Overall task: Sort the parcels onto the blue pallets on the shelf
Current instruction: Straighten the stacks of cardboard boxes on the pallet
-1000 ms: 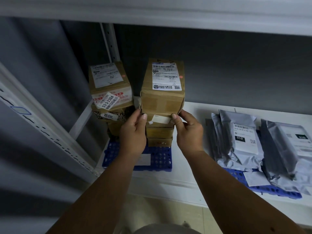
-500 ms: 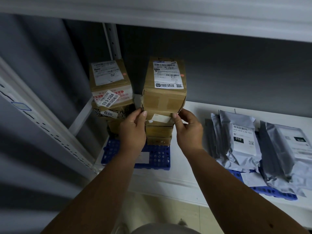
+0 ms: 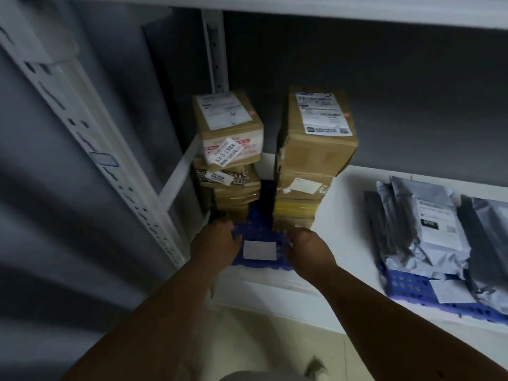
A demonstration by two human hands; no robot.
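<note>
Two stacks of brown cardboard parcels stand on a blue pallet (image 3: 261,232) at the left end of the white shelf. The left stack (image 3: 228,133) is slightly shorter than the right stack (image 3: 316,149). Both carry white shipping labels on top. My left hand (image 3: 214,243) and my right hand (image 3: 308,251) are low at the pallet's front edge, one on each side of its white label (image 3: 259,250). Their fingers curl onto the pallet just below the bottom boxes. The frame is blurred, so the fingertips are unclear.
A second blue pallet (image 3: 406,287) to the right holds several grey plastic mailer bags (image 3: 428,229). A perforated white upright (image 3: 90,127) slants at the left and another post (image 3: 217,50) stands behind the boxes. The upper shelf board runs overhead.
Both hands have dropped from the middle of the right stack down to the front edge of the blue pallet. The view has shifted and blurred.
</note>
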